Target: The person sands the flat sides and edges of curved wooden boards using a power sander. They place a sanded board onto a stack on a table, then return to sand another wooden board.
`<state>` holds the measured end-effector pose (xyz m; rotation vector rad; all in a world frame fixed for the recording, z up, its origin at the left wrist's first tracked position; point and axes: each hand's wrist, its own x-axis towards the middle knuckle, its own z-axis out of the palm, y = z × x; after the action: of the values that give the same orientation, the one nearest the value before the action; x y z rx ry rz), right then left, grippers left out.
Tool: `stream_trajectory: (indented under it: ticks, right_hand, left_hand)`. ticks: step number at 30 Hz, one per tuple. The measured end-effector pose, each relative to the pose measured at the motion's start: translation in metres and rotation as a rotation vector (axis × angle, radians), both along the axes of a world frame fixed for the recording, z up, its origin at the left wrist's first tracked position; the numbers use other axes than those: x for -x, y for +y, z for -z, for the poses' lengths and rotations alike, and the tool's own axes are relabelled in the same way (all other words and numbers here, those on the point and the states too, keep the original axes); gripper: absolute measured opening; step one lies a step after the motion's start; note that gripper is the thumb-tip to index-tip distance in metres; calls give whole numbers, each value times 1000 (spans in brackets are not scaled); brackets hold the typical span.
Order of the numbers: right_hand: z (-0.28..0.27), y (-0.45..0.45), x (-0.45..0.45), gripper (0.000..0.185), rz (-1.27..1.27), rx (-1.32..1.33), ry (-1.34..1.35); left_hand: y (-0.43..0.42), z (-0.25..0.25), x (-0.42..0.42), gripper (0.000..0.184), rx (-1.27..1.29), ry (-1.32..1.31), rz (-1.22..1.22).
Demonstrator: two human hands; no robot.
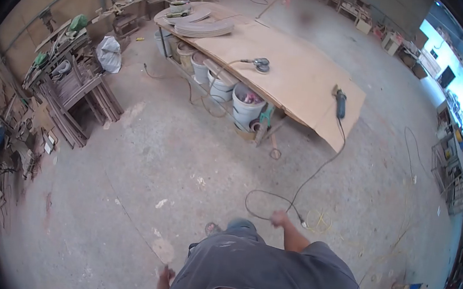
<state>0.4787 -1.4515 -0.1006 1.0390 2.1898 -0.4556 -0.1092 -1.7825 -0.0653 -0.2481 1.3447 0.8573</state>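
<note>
My right hand hangs low in front of me, its fingers curled in, with nothing visible in it. Below it on the floor runs a black power cord, looped, ending in a plug. That cord leads up to an angle grinder lying on the near right end of the wooden table. My left hand is down by my side, loosely closed, and appears to hold nothing. A round sander with a hose rests mid-table, and curved wooden pieces are stacked at the far left end.
Several buckets stand under the table edge. Wooden frames lean in a pile at the left, near a white sack. A yellow cord lies on the floor at the right. Shelves line the right side.
</note>
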Motion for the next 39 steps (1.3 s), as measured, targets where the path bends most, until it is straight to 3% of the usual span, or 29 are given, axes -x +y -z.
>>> stream_trajectory:
  ticks: [1,2,3,5,8,10,12,13,14,15,16,17,18,19,20,21,22,23,24,25,27,32,35,39]
  right_hand:
    - [1,-12,17,29,152,225,91]
    - [70,-31,9,29,679,587,171]
    - [61,-40,23,35,1195,610,225]
    - [48,-18,43,39,601,280,273]
    - [8,103,95,39,1221,352,130]
    - [35,213,105,46,1011,411,127]
    - [61,341,114,48,587,250,138]
    - [22,396,139,51,1246,128,413]
    - [-1,444,157,38,1055,-329,449]
    - [-45,508,176,38,1213,-290,495]
    - [-62,560,189,40,1238,-518,747]
    - [-122,609,211,38,1296,-515,768]
    - [-115,663,208,42,1241,-542,908]
    - [-124,709,211,48,1246,-650,764]
    - [-175,740,226,57,1332,-621,675]
    - [-174,778,223,60,1374,-682,654]
    - [-169,814,223,64,1412,-739,638]
    - [-164,848,223,68,1448,-794,625]
    - [-174,873,222,75,1476,-759,679]
    - [-182,894,219,82,1505,-723,733]
    - [-153,943,213,94,1592,-934,549]
    - [-177,999,215,107,2001,-799,526]
    - [-178,1024,212,103,2076,-856,454]
    - [-174,1048,198,99,2209,-850,209]
  left_hand:
    - [54,-2,16,28,2,343,144]
    - [110,2,28,28,-12,331,82]
    - [170,-4,36,33,-67,473,167]
    - [280,-21,55,36,-191,556,184]
    - [417,-39,77,35,-301,647,220]
    - [488,-31,98,35,-290,661,264]
    - [528,-26,119,34,-223,635,255]
    - [552,-24,128,32,-186,602,222]
    - [556,-13,140,30,-139,589,320]
    - [570,-8,156,28,-91,578,423]
    - [590,-20,171,27,-57,629,438]
    - [602,-38,176,26,-27,669,451]
    - [618,-33,184,25,-17,643,469]
    - [628,-22,196,25,-14,633,542]
    - [642,-20,206,24,-28,651,670]
    - [658,-20,216,24,-131,782,984]
    - [670,-13,225,23,-470,1200,1605]
    - [690,-16,243,23,-52,742,970]
    - [721,-15,256,24,101,613,699]
    - [754,-13,271,25,130,592,629]
    - [829,-2,303,27,116,590,586]
    - [1109,-44,377,37,24,604,506]
    - [1264,-73,394,29,-97,645,478]
    - [1471,-86,400,33,-292,628,424]
